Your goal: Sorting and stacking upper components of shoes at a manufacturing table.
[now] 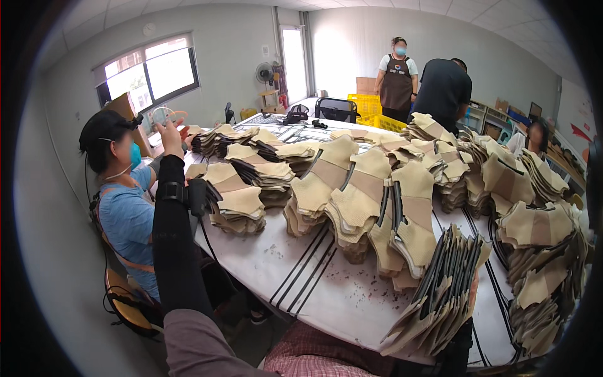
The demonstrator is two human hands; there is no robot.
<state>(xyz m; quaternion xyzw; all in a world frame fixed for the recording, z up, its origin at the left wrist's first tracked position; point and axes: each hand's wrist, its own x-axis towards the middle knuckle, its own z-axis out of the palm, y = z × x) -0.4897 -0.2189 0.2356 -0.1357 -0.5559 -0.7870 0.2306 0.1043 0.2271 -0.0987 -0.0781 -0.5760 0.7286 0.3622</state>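
My left hand [171, 137] is raised at the left, at the end of a black-sleeved arm with a strapped-on device [197, 196] near the wrist. Its fingers look bent together by a clear object with an orange curved edge [167, 114]; what they hold is too small to make out. At the front right, a thick bundle of beige fabric pieces with black edging [433, 295] stands fanned at the table edge. Something black, perhaps my right sleeve [457, 347], shows beneath it; my right hand is hidden. Stacks of similar beige pieces [361, 198] lie across the table.
The white table [289, 264] has black lines and scattered dark crumbs. A masked person in blue [125, 207] sits close at my left. Two people stand beyond the table, one in a brown apron [397, 81]. Yellow crates [380, 122] and a black chair [336, 109] are behind it.
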